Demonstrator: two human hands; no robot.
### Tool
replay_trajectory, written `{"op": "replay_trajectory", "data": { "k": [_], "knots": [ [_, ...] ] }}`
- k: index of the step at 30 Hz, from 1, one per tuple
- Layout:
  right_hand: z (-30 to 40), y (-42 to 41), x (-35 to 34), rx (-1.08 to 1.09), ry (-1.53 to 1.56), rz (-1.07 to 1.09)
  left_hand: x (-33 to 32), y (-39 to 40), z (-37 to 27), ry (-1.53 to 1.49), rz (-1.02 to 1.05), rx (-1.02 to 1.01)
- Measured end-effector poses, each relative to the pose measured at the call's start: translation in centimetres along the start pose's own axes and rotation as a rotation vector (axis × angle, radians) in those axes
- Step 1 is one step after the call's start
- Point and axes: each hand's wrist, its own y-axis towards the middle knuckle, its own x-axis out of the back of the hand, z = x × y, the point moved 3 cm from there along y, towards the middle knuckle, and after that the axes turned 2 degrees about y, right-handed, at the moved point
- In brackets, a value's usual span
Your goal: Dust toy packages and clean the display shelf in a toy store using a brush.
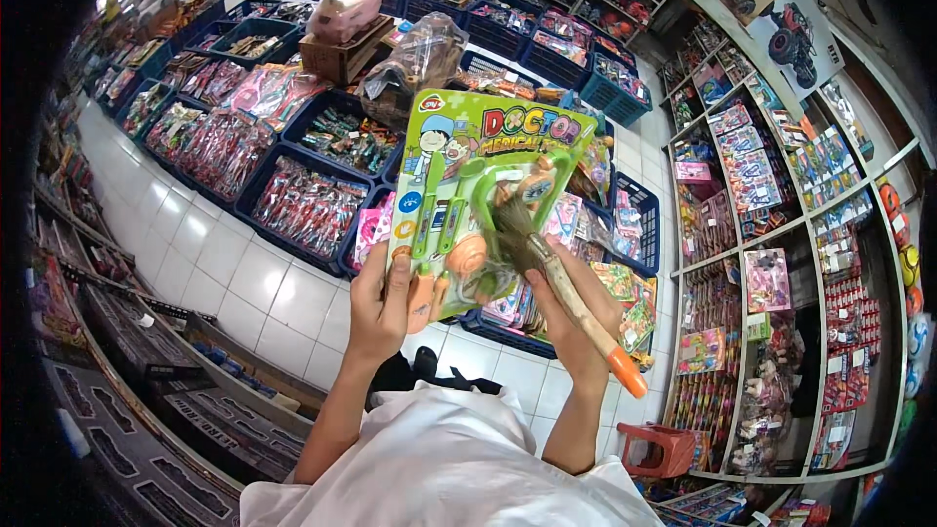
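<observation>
My left hand (382,300) grips the lower left edge of a toy doctor set on a green printed card (461,106), thumb in front. The pack is tilted and carries green and orange plastic toy instruments under a clear blister. In my right hand (578,300) is a brush with a pale wooden handle (567,284) and an orange end (627,375). Its dark bristles (516,223) lie over the right part of the blister. Some right-hand fingers are hidden behind the handle, so I cannot tell whether they also touch the pack.
Dark blue plastic crates (245,216) of packaged toys cover the tiled floor (234,271) ahead. A cardboard box (340,51) sits among them. White shelving (812,223) with hanging toys lines the right, near a red plastic stool (656,449). Large printed boxes (139,446) stand at the left.
</observation>
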Motion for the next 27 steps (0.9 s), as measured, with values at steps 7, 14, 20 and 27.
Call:
{"op": "replay_trajectory", "data": {
  "k": [7,14,20,27],
  "knots": [
    [-1.6,-0.6,0.4,-0.119,-0.059,0.076,-0.3,0.5,-0.4,-0.063,-0.044,0.061],
    [1.2,0.1,0.3,0.161,0.034,-0.132,-0.4,-0.1,0.8,0.018,0.039,0.074],
    [-0.5,0.1,-0.4,0.161,-0.016,-0.077,-0.3,-0.3,0.4,-0.05,0.014,0.073],
    [-2.8,-1.4,0.6,-0.002,-0.072,0.054,-0.5,0.4,0.0,-0.119,-0.073,0.099]
  ]
}}
